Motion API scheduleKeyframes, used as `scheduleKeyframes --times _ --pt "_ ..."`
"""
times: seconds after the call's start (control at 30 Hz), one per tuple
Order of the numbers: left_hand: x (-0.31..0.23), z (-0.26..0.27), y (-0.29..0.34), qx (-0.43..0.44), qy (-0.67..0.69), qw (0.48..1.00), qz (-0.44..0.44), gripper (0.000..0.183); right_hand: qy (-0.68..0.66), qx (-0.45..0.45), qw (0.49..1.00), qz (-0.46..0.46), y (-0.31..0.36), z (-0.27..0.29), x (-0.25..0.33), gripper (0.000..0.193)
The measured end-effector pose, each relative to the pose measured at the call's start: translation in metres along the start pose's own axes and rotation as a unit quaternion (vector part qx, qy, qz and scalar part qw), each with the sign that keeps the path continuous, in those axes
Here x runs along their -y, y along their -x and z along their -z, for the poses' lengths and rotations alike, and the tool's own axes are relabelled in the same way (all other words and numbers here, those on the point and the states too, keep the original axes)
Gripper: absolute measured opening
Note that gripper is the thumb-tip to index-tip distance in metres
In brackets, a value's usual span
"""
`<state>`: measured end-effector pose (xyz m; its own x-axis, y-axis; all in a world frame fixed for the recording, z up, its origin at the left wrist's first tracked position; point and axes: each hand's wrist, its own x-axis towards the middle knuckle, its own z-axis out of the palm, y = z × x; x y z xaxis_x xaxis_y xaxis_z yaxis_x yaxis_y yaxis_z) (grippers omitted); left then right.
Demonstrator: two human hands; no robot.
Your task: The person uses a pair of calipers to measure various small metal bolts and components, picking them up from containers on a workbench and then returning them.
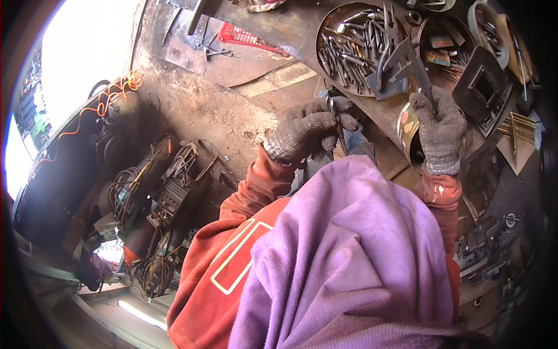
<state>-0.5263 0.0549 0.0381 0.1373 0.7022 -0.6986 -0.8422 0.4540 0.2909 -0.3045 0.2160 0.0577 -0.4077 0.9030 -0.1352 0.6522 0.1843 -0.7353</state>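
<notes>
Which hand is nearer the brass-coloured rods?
Right. The right hand, holding a dark metal tool, is left of the brass-coloured rods, not touching; the left hand is much farther left.

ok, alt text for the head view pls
Gloved left hand holds a spiral drill bit, gloved right hand a caliper-like metal tool. A round tin of metal bits lies ahead; purple cloth fills the lower middle.

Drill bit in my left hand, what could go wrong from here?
The drill bit could slip in the gloved left hand. The caliper-like tool in the right hand might knock the crowded metal pieces nearby. The purple cloth, showing just below the bit, might snag.
</notes>
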Motion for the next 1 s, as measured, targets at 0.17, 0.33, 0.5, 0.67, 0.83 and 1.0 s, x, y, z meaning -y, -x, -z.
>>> scheduleKeyframes --times 0.17,0.33,0.5,0.67,0.83,1.0 --pt "-0.001 0.005 0.0 -0.019 -0.048 0.999 0.004 0.044 -0.026 0.026 0.998 -0.057 0.009 0.0 0.006 0.028" --pt "-0.001 0.006 -0.004 -0.066 -0.22 0.973 0.005 0.036 -0.139 -0.017 0.985 -0.095 0.033 0.001 0.005 0.027" --pt "0.005 -0.013 0.007 -0.029 -0.093 0.995 0.037 0.037 -0.114 0.101 0.986 -0.062 0.062 0.013 0.018 0.032" --pt "0.037 -0.005 -0.013 0.062 -0.145 0.985 0.064 0.044 -0.055 0.106 0.992 0.036 0.113 0.023 -0.004 0.041" --pt "0.063 -0.044 -0.012 0.115 -0.275 0.948 0.114 0.034 -0.066 0.039 0.997 -0.017 0.18 0.048 -0.01 0.029" --pt "0.115 -0.074 -0.008 0.131 -0.311 0.924 0.182 0.026 -0.073 -0.037 0.996 0.022 0.252 0.091 -0.037 0.025"
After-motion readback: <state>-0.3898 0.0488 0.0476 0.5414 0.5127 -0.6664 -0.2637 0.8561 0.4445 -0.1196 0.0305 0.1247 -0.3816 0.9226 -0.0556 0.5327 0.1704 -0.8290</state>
